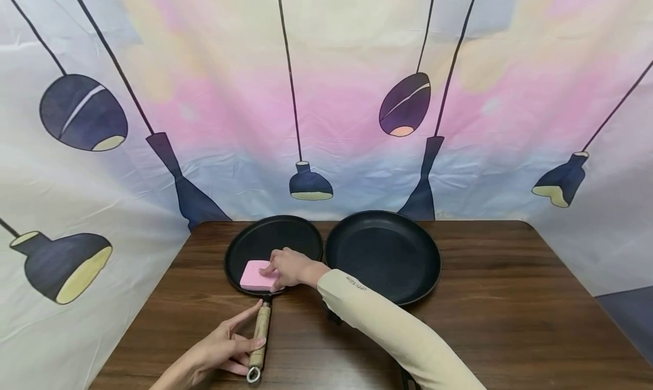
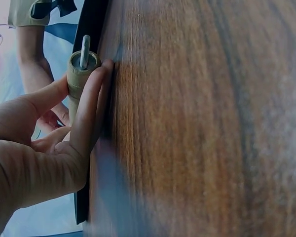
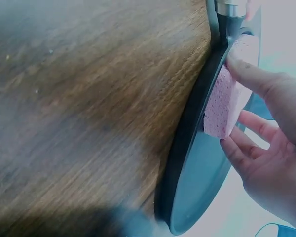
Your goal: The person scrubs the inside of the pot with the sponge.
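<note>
A flat black pan (image 1: pixel 285 234) with a wooden handle (image 1: pixel 261 327) lies on the table's left side, its handle toward me. My left hand (image 1: pixel 224 347) holds that handle near its metal-ringed end, thumb on one side and fingers on the other, as the left wrist view also shows. Inside the pan, at the rim by the handle, is a pink sponge (image 1: pixel 253 276). My right hand (image 1: pixel 292 268) grips the sponge from its right side. In the right wrist view, thumb and fingertips pinch the sponge (image 3: pixel 221 106) against opposite edges, close over the pan's surface.
A larger, deeper black frying pan (image 1: pixel 382 254) stands right beside the first one. My right sleeve (image 1: pixel 393 327) crosses in front of it and covers most of its handle. Behind the wooden table (image 1: pixel 500 299) hangs a cloth backdrop (image 1: pixel 352 140) printed with lamps.
</note>
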Motion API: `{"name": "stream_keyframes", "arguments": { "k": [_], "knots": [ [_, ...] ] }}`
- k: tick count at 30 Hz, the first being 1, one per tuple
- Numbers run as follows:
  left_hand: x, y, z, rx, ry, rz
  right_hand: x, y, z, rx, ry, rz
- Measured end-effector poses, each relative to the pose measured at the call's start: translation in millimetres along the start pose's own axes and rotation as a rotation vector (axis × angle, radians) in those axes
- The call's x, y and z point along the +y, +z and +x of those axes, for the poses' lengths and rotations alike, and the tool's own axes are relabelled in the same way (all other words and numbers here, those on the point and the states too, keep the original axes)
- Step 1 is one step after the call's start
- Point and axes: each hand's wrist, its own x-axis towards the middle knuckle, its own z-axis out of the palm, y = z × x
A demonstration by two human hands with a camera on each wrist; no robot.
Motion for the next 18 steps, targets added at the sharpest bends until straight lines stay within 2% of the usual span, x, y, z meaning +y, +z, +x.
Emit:
{"name": "stream_keyframes", "arguments": {
  "k": [6,18],
  "knots": [
    [0.3,1.0,1.1,-0.006,0.009,-0.013,-1.1,0.2,-4.0,-0.033,0.009,-0.049],
    [-1.2,-0.1,2.0,-0.019,0.003,-0.021,-6.3,-1.3,-5.7,-0.042,0.028,-0.104]
  ]
}}
